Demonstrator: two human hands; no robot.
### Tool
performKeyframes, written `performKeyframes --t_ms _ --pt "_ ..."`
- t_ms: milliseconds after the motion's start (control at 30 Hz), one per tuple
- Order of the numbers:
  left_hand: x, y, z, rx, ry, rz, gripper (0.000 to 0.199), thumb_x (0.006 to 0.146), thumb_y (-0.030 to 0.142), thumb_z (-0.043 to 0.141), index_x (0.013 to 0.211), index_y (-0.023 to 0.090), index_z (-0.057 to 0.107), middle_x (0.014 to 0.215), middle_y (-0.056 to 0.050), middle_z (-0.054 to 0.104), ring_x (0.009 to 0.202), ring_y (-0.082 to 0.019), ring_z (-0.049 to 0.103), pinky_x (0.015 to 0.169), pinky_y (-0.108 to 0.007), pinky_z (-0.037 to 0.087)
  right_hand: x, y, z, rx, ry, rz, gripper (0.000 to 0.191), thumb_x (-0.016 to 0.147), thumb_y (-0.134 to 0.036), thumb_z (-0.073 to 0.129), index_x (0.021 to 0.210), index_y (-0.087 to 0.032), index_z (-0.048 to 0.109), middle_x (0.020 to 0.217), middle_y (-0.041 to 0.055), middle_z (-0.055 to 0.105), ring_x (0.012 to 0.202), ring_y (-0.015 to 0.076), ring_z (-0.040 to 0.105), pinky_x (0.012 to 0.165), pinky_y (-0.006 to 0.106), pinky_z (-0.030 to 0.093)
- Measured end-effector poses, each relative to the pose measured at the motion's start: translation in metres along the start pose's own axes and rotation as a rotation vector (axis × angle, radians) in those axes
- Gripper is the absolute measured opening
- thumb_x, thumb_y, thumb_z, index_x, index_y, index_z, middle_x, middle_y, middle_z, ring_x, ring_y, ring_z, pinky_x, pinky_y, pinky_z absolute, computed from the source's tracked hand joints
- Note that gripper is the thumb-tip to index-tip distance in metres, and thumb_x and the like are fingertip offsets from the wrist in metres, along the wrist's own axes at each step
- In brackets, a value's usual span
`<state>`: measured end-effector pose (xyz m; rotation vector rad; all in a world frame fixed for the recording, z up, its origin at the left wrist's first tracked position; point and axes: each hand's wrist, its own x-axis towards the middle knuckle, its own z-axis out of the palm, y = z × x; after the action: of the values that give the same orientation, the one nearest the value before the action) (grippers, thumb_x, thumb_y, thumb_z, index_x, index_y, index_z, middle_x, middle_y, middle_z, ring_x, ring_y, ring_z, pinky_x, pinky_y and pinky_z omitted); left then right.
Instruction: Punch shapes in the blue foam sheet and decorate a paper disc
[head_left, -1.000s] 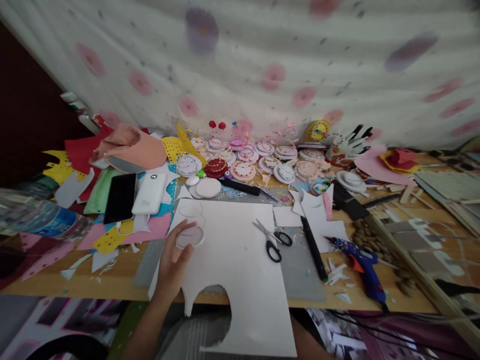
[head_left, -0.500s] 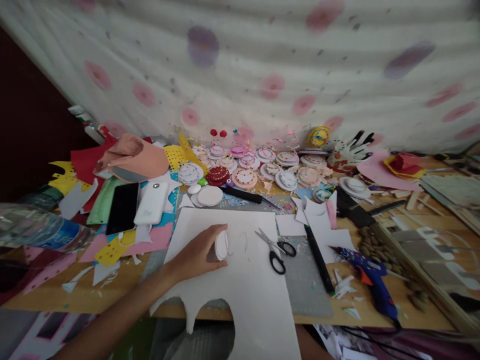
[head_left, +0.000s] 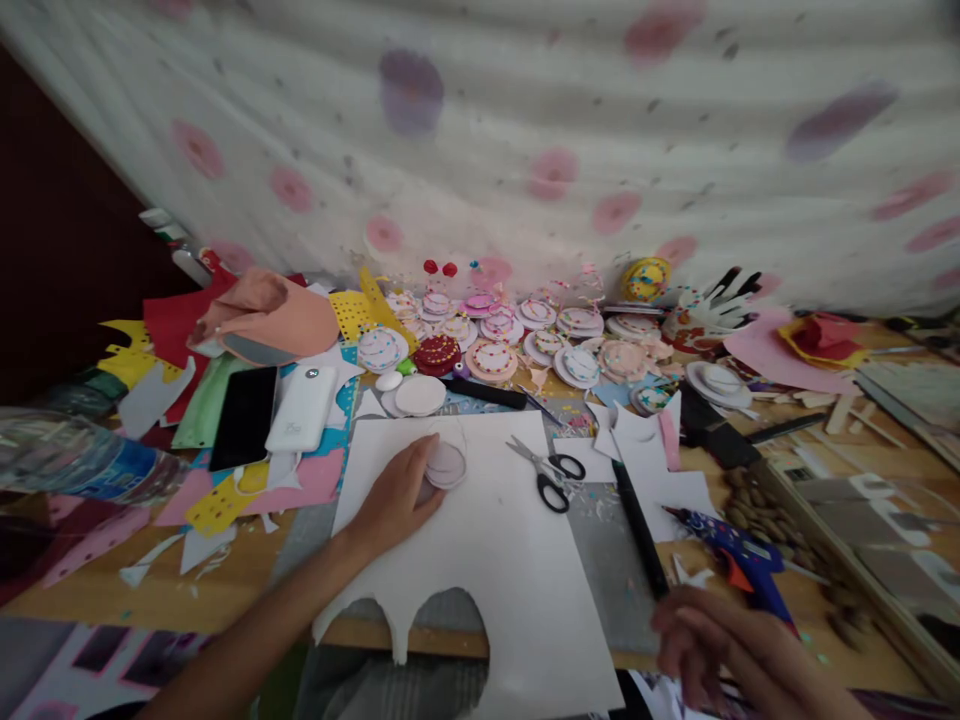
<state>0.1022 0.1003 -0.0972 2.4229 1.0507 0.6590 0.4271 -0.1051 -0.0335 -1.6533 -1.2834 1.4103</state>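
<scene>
My left hand is closed around the edge of a small round white piece, its flat face turned up and a thin strand lying near it. Both are over a large white sheet with curved cut-outs along its near edge. Black-handled scissors lie partly spread on the sheet, right of the held piece. My right hand is at the lower right, blurred, with its fingers bent. It is nearest the lower end of a black pen-like tool and the blue glue gun.
Small decorated hats crowd the back of the table. On the left lie a phone, a white power bank, a plastic bottle and coloured scraps. White discs lie behind the sheet. A wooden tray stands right.
My right hand has come into view at the lower right. My left hand has tilted the round piece so its flat face shows more. The sheet's near edge has shifted slightly right.
</scene>
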Motion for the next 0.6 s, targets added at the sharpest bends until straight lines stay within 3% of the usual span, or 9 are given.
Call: performKeyframes --t_ms 100,167,267,400,500,600 --pt "-0.002 -0.001 -0.009 -0.027 -0.051 0.02 0.073 0.081 0.022 0.062 0.145 0.017 0.029 0.143 -0.017 0.045 0.131 -0.03 0.045 0.109 -0.05 0.038 0.026 -0.022 -0.002 -0.04 0.188 -0.182 0.041 0.098 -0.044 0.032 0.119 -0.019 0.058 0.102 0.0149 0.068 0.078 0.0211 0.068 0.064 0.032 0.056" --pt "-0.004 -0.002 -0.016 -0.03 -0.08 0.011 0.081 0.075 0.025 0.068 0.146 0.018 0.028 0.144 -0.017 0.043 0.132 -0.032 0.043 0.109 -0.051 0.037 0.053 -0.034 0.006 -0.235 0.257 -0.394 0.035 0.097 -0.031 0.035 0.125 -0.022 0.054 0.125 0.0146 0.06 0.11 0.0244 0.06 0.09 0.039 0.053" --pt "-0.004 -0.003 -0.027 -0.027 -0.079 -0.035 0.086 0.073 0.028 0.072 0.146 0.018 0.027 0.145 -0.018 0.04 0.134 -0.033 0.04 0.111 -0.053 0.035 0.098 -0.042 0.025 -0.514 0.301 -0.642 0.039 0.094 -0.018 0.035 0.13 -0.022 0.05 0.135 0.0126 0.053 0.128 0.0245 0.048 0.105 0.047 0.041" --pt "0.003 -0.006 -0.038 -0.1 0.059 -0.077 0.066 0.081 0.029 0.066 0.139 0.021 0.036 0.14 -0.015 0.045 0.13 -0.029 0.046 0.109 -0.049 0.038 0.139 -0.039 0.049 -0.828 0.264 -0.654 0.046 0.09 -0.015 0.043 0.136 -0.017 0.045 0.137 0.0142 0.054 0.13 0.0263 0.047 0.105 0.05 0.04" --pt "0.009 -0.007 -0.049 -0.171 0.216 -0.089 0.037 0.087 0.026 0.058 0.123 0.022 0.054 0.119 -0.01 0.061 0.107 -0.022 0.064 0.097 -0.04 0.049 0.15 -0.032 0.057 -0.963 0.285 -0.607 0.045 0.089 -0.015 0.045 0.134 -0.015 0.047 0.137 0.015 0.055 0.13 0.0286 0.046 0.105 0.052 0.039" --pt "0.006 -0.009 -0.07 -0.159 0.384 -0.114 0.016 0.087 0.031 0.06 0.098 0.023 0.067 0.096 -0.004 0.07 0.084 -0.019 0.069 0.083 -0.032 0.054 0.152 -0.024 0.049 -0.965 0.35 -0.61 0.043 0.089 -0.017 0.047 0.133 -0.016 0.049 0.131 0.0129 0.06 0.126 0.028 0.05 0.103 0.05 0.039"
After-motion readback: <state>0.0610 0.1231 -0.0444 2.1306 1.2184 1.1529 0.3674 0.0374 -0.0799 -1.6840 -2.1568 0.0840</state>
